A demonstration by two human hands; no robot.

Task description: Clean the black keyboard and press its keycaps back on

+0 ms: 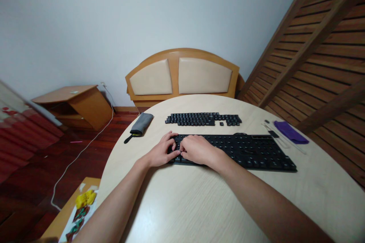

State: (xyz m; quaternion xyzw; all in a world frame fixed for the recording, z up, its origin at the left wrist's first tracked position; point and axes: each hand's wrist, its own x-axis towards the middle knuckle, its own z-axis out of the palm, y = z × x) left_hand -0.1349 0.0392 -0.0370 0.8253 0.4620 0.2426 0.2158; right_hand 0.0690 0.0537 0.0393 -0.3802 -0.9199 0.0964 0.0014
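Observation:
A black keyboard (248,152) with its keycaps off lies across the table in front of me. My left hand (163,149) rests at its left end, thumb stretched toward the right hand and the other fingers curved apart over the edge. Close beside it, my right hand (196,149) is closed, fingertips pressed together low over the keyboard; whatever they pinch is too small or hidden to make out. Behind the keyboard, the loose black keycaps (194,119) are laid out in rows like a keyboard layout, with one keycap (221,124) standing apart near the arrow-key gap.
A grey pouch (142,124) lies at the table's left edge. On the right are a purple cloth (291,132), a white cable (281,138) and a small black piece (273,134). The round table (182,205) faces a headboard (182,74); a slatted wooden screen (319,45) leans on the right.

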